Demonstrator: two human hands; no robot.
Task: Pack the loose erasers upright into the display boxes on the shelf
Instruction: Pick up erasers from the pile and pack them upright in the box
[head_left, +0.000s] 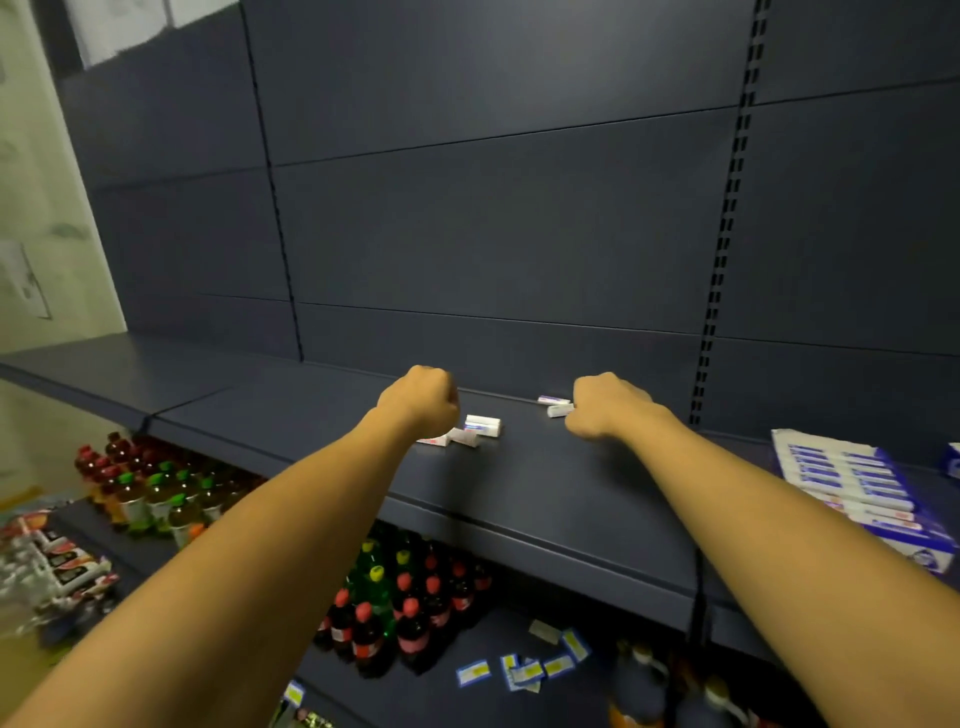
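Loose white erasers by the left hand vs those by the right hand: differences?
The small white erasers by the left hand form a cluster of about three; the white erasers by the right hand number two. The left group sits nearer the shelf's front edge, the right group nearer the back panel. All lie flat on the dark shelf.

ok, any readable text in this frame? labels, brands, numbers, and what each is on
None readable.
Loose erasers: red and blue sleeve print, blurred.
Display box: blue and white print, too small.
Bottles: labels illegible.
Price tags: yellow and blue, no digits legible.
Wall papers: blurred.
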